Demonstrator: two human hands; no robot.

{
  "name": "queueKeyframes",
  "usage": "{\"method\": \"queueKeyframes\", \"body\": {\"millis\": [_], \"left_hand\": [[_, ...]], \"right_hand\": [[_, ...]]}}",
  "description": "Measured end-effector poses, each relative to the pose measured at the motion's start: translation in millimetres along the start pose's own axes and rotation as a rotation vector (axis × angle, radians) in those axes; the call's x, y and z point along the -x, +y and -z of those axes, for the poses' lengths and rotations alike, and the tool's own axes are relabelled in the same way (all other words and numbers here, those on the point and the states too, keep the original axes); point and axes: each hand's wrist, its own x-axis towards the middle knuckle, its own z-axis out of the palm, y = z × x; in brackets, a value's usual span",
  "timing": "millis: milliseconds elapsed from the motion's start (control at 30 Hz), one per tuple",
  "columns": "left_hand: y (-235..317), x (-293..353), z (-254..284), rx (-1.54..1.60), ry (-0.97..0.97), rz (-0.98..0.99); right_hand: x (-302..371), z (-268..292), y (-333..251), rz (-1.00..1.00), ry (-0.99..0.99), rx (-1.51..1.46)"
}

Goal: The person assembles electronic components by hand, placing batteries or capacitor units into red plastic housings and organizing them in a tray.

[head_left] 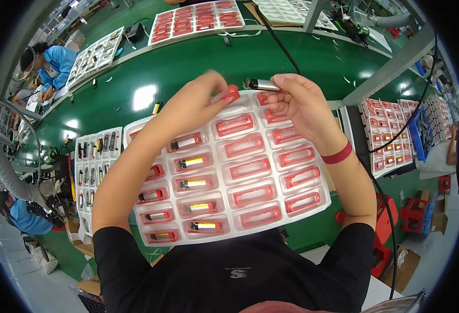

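My right hand (303, 101) pinches a silver battery assembly (263, 85) by its right end; a dark part with metal bits sticks out at its left end. Close by on the left, my left hand (200, 101) is closed on a red plastic shell (232, 94), its fingers slightly blurred. Both hands are above the far edge of a white compartment tray (221, 175). Open red shells (253, 215) lie in the tray's right columns. Red shells with battery assemblies (199, 207) in them fill many left compartments, partly hidden by my left forearm.
A second white tray (85, 180) with dark parts lies to the left. Trays of red parts (195, 23) stand across the green bench (187, 65) and at the right (388, 133). A coiled black cable (279, 41) hangs over the bench. Co-workers in blue (60, 65) sit at the left.
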Motion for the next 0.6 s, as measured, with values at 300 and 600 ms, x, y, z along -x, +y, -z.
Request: {"method": "queueKeyframes", "body": {"millis": [300,600], "left_hand": [[-5,82,-8,1.053,0.084,0.157],[-11,105,-10,1.086,0.07,0.032]], "right_hand": [[22,-68,12,0.147,-0.164,0.343],[23,-99,36,0.216,-0.221,0.515]]}}
